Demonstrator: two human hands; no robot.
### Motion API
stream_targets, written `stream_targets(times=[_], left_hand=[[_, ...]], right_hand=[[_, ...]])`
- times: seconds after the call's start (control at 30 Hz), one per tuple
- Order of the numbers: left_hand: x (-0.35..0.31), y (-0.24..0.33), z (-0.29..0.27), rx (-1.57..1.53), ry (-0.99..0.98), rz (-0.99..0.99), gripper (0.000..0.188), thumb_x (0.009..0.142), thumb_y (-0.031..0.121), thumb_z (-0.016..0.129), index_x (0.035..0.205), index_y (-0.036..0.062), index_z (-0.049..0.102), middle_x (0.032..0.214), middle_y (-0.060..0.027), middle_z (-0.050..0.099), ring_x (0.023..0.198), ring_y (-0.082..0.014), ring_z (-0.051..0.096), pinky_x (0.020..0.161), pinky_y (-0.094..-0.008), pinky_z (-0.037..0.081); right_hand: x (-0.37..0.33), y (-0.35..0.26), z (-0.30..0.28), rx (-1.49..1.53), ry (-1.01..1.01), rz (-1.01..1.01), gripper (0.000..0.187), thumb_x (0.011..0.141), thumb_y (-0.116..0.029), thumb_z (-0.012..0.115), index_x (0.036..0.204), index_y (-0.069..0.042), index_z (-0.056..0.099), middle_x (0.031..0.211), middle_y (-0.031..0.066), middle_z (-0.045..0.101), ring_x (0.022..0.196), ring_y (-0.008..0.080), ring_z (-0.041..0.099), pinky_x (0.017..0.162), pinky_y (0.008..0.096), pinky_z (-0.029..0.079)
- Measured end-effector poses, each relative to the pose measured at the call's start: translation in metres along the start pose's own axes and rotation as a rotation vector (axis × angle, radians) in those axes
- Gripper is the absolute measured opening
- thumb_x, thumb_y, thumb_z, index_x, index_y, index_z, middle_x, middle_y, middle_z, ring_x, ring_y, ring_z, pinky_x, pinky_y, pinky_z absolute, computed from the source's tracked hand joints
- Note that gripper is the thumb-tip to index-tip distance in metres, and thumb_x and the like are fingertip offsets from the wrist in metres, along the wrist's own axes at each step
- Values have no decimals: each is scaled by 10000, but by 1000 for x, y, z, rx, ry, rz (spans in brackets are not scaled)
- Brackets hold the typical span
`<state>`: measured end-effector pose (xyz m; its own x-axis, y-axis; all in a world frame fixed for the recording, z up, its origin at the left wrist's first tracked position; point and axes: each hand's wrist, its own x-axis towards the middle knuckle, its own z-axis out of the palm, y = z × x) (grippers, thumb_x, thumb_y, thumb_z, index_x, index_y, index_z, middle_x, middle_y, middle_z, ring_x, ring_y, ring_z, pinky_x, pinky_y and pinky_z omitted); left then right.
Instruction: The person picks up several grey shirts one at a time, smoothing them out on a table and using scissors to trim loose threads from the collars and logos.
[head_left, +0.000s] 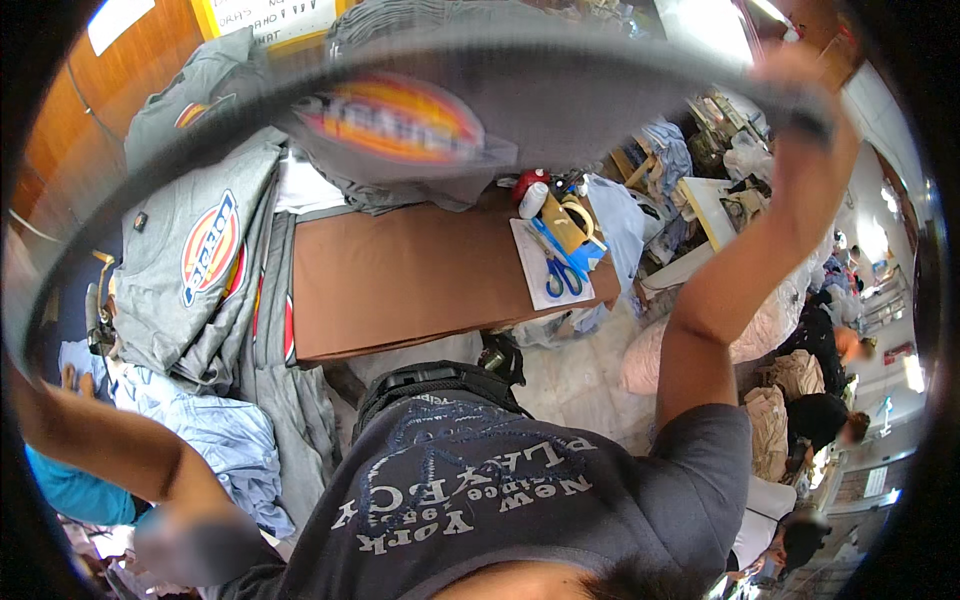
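A grey shirt (580,110) with a blurred red and yellow oval print is stretched in the air between my raised hands. My right hand (805,95), smeared by motion, is closed on its upper right end. At the far left rim my left hand (18,275) holds the other end; dark shade and blur hide most of its fingers. The shirt's dark edge arcs across the view from hand to hand. Below it, a stack of grey shirts (190,260) with similar oval prints lies on the left of the brown table (410,275).
At the table's right are blue-handled scissors (563,278), a tape roll (583,220) and a white bottle (533,200). Light blue cloth (215,430) lies near my left arm. A pink bundle (650,355) sits beyond my right elbow. Other people (815,420) work at right.
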<state>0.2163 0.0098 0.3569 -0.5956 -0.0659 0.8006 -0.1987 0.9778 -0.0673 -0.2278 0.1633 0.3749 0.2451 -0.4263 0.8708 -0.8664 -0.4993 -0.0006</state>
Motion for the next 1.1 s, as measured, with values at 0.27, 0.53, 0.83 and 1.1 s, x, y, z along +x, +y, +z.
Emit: stream_targets(times=[0.27, 0.53, 0.83, 1.1], left_hand=[[-113, 42, 44, -663, -808, -472, 306, 406, 95, 606, 707, 54, 643, 535, -43, 436, 449, -199, 447, 404, -298, 310], [-133, -17, 147, -718, -184, -939, 302, 703, 307, 603, 870, 58, 567, 793, -39, 559, 625, -157, 522, 512, -283, 408], [-310, -34, 225, -1485, -250, -2083, 791, 727, 606, 483, 1229, 6, 368, 1095, -133, 521, 983, -225, 497, 864, -371, 369], [-230, -45, 177, -1047, 121, -1565, 105, 812, 256, 541, 812, 165, 489, 616, 103, 406, 508, 8, 341, 464, -144, 248]], right_hand=[[-143, -30, 32, 800, -979, 321, 234, 536, 18, 622, 761, -46, 614, 712, 68, 548, 594, 232, 531, 520, 310, 410], [-170, 40, 147, 1647, -638, 324, 288, 813, -281, 507, 859, -2, 561, 831, 99, 572, 736, 191, 563, 620, 294, 435], [-334, 18, 201, 1652, -369, 2035, 628, 812, -523, 408, 1164, -2, 415, 1133, 107, 503, 1021, 200, 501, 897, 334, 374], [-253, 45, 172, 1232, -451, 1537, 438, 745, -158, 628, 1088, 59, 462, 996, 90, 573, 929, 148, 524, 833, 276, 386]])
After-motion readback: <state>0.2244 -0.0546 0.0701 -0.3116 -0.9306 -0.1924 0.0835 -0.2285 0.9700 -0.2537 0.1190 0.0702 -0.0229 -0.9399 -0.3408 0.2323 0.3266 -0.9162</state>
